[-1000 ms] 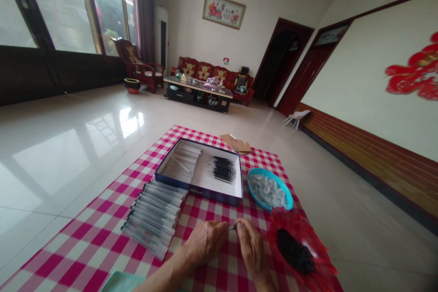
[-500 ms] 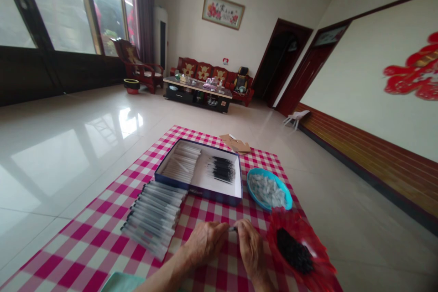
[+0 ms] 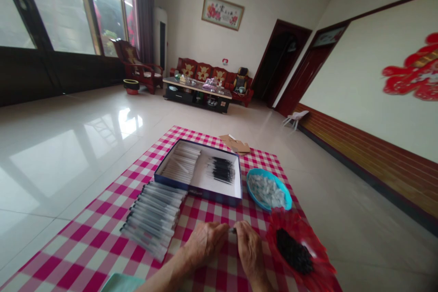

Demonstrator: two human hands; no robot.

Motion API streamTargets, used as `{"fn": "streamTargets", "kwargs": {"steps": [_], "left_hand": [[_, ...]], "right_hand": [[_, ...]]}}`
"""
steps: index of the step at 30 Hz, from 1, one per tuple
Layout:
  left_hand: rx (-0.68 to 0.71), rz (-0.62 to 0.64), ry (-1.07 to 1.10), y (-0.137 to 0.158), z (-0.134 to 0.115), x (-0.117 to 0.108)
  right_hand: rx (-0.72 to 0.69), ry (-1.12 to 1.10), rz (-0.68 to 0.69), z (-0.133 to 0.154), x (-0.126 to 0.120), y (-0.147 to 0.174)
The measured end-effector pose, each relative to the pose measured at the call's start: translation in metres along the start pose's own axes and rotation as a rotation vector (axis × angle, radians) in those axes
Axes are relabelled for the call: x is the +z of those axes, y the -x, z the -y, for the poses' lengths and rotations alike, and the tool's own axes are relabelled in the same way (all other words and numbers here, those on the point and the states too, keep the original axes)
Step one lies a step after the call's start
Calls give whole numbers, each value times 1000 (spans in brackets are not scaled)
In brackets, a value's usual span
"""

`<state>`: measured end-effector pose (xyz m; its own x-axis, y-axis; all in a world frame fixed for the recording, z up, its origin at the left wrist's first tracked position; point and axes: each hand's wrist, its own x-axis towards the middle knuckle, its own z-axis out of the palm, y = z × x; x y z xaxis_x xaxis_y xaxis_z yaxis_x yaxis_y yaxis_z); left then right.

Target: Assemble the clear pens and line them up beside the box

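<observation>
My left hand (image 3: 207, 242) and my right hand (image 3: 250, 247) meet above the checked tablecloth, both closed. Between their fingertips shows a short grey and dark stretch of a pen (image 3: 232, 230); the fingers cover the rest. Left of my hands lies a row of clear pens (image 3: 153, 219) with dark ends. Beyond is a shallow blue-edged box (image 3: 217, 196) with white pen tubes (image 3: 181, 162) on its left and thin black-tipped refills (image 3: 223, 170) on its right. Closest to my right hand is a red petal-shaped bowl (image 3: 320, 258) holding small black pieces (image 3: 294, 252).
A blue basket (image 3: 289, 201) full of small translucent pieces stands right of the box. Flattened cardboard (image 3: 236, 144) lies at the table's far edge. A pale green tray corner (image 3: 121, 283) shows at the front. A coffee table (image 3: 196, 93) and sofa stand farther off.
Both hands stay almost in place, still gripping the pen. My right fingers have shifted very slightly; the things on the table have not moved.
</observation>
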<state>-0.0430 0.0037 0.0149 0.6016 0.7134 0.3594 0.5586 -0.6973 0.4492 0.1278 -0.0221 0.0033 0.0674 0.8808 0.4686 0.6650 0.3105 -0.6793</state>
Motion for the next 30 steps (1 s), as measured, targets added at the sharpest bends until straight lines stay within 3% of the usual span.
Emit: {"fn": "streamTargets", "kwargs": {"steps": [5,12,15,18,21,25,30], "left_hand": [[12,4,-9,1,-1,-1],[20,0,3,0,1,1],[39,-133,-24,-1,-4,-5],[97,-349,-24,1,-12,-9],[139,-381,97,4,-15,-2],[-66,-414,358,4,-9,12],[-382,-524,882,-6,0,7]], "right_hand": [[-3,-2,62,2,-3,0],[41,48,40,4,1,-1],[78,22,63,7,-1,-2],[235,2,-42,8,-5,-3],[455,-113,-144,7,-9,-4],[555,-273,-125,10,-7,-2],[446,-316,-31,22,1,-2]]}}
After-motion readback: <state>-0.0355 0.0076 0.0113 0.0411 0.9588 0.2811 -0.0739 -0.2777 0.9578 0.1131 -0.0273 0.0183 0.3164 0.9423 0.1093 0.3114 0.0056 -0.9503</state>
